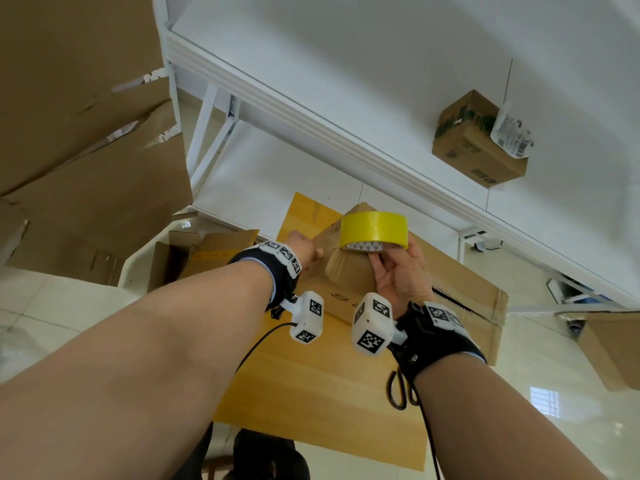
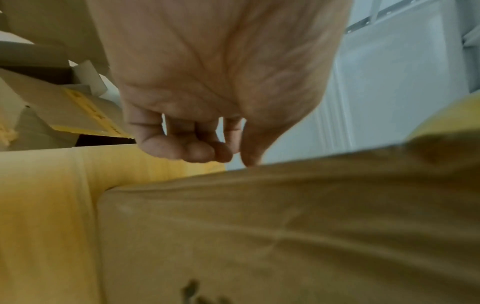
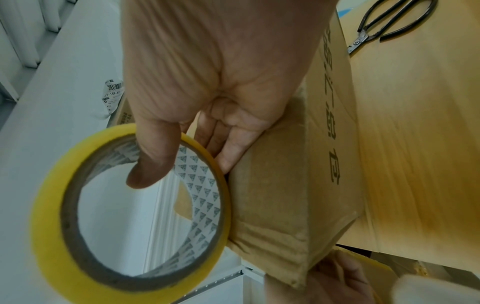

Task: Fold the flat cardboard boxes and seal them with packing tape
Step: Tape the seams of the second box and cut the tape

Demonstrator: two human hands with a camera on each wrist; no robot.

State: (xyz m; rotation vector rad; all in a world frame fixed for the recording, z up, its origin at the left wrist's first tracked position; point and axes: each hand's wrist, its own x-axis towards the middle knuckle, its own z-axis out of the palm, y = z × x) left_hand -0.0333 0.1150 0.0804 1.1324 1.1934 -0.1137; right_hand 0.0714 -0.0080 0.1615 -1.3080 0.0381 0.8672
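A brown cardboard box (image 1: 446,271) lies on the wooden table (image 1: 311,393), its near end wrapped in tape (image 3: 272,205). My right hand (image 1: 384,254) holds a yellow packing tape roll (image 1: 372,228) against that end, thumb inside the core and fingers between roll and box. In the right wrist view the roll (image 3: 52,205) touches the box's (image 3: 332,144) taped end. My left hand (image 1: 306,242) is at the box's left side. Its thumb (image 2: 249,160) rests on the box edge (image 2: 311,164) and its fingers are curled just beyond it.
Black scissors (image 1: 400,389) lie on the table by my right wrist. A white shelf rack (image 1: 311,109) stands behind the table, with a small labelled box (image 1: 478,147) on it. Flattened cardboard (image 1: 69,133) leans at left, and opened boxes (image 1: 194,251) sit on the floor.
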